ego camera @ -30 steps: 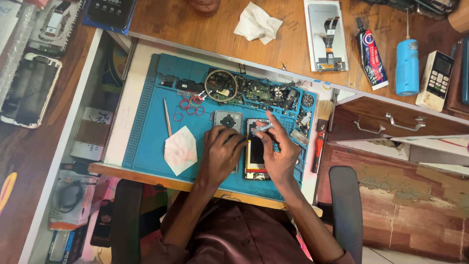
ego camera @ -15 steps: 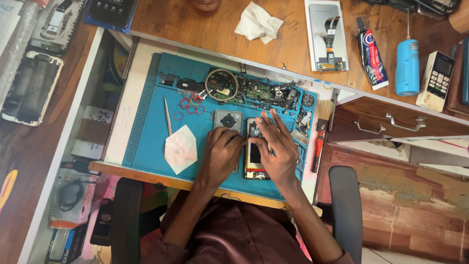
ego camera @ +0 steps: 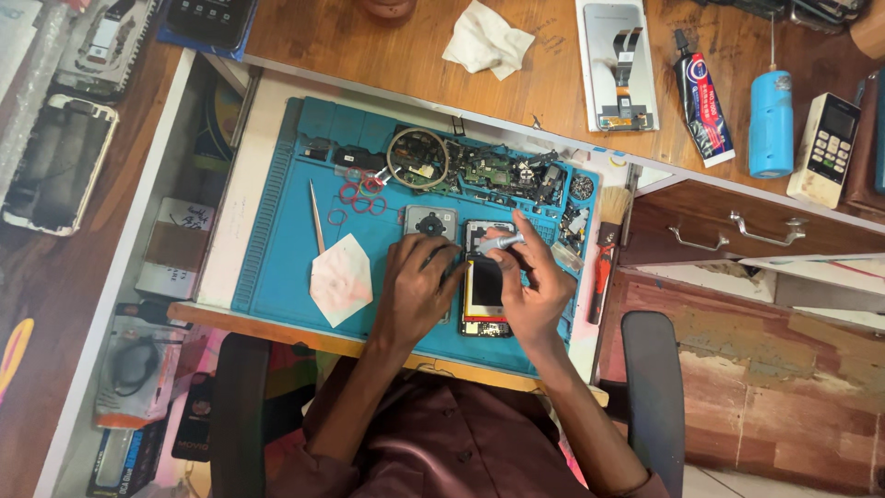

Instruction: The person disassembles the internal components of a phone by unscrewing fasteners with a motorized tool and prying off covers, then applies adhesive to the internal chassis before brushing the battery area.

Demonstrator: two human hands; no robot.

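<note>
Hands meet over an opened smartphone (ego camera: 486, 286) lying near the front edge of a blue repair mat (ego camera: 277, 267) on a pull-out bench shelf (ego camera: 235, 221). The left hand (ego camera: 417, 281) lies across the phone's left side, fingers curled down on it, pinning it flat; whether it grips anything besides is hidden under the knuckles. The right hand (ego camera: 539, 290) is clenched on a small silvery tool (ego camera: 498, 243), its tip aimed at the phone's upper end just under the camera area. I cannot make out what the tip touches.

Just above the phone sits a grey back cover with a round camera ring (ego camera: 430, 222), and behind that a clutter of boards and small parts (ego camera: 489, 171) runs along the mat's far edge. A white folded cloth (ego camera: 341, 278) lies left of the hands, a thin pointed stick (ego camera: 316, 217) beside it, and some red rubber rings (ego camera: 361, 195) further up. A brush with a red handle (ego camera: 604, 254) rests at the mat's right edge.

To do this well, I would say the holding hand should keep its weight low and steady so the phone cannot skate on the mat, while the tool works with light pressure from the fingertips, not the wrist. Near the thin connectors a slip could gouge something, so short, controlled strokes seem wise.
</note>
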